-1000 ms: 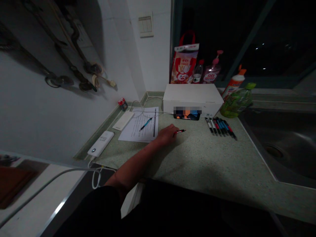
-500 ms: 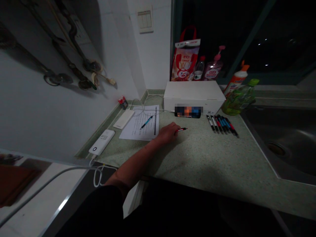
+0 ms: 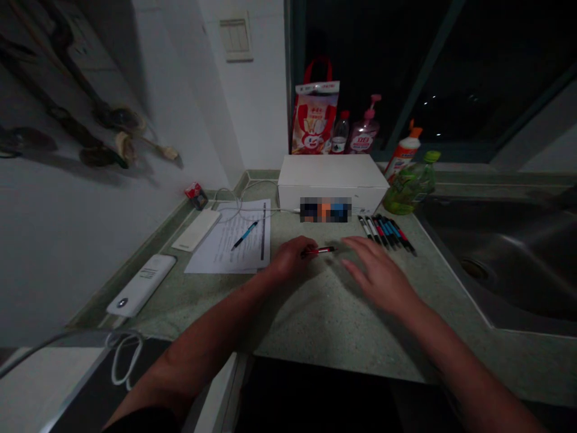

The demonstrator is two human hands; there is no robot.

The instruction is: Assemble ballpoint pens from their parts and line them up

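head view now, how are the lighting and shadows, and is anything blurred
Head view: dim overall, the window nearly black with small bright specks; head view: soft shadows on the counter by the left hand and right hand; head view: print on the paper too soft to read, square blocks masking the screen.

“立白” in print on the pink pump bottle (image 3: 363, 135)
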